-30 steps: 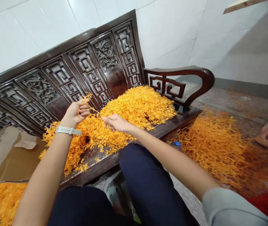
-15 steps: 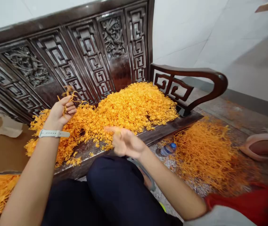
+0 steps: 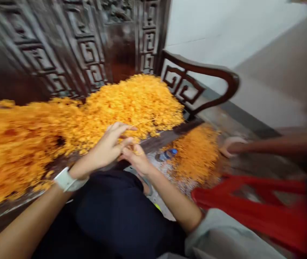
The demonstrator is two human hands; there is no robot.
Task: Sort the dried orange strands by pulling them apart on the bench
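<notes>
My left hand (image 3: 108,145), with a pale watch strap (image 3: 68,180) on its wrist, reaches across to my right hand (image 3: 137,158) above my knees. Its fingers are stretched out, with the thumb apart from them and close to the right fingertips. My right fingers are pinched together, and a small orange plastic piece (image 3: 136,150) shows at them, blurred. Behind both hands a heap of small orange plastic flower-like pieces (image 3: 134,102) covers the seat of a dark carved wooden bench (image 3: 122,50).
On the floor to the right lie a pile of thin orange strands (image 3: 196,153) and a water bottle (image 3: 166,155) with a blue cap. A red plastic stool (image 3: 223,192) stands near my right elbow. Another person's limb (image 3: 277,144) and pinkish shoe (image 3: 230,145) show at the right.
My left hand has moved right and down from above the heap, with the orange stems it held no longer distinct, and meets my right hand. The view has swung; the cardboard box is out of sight.
</notes>
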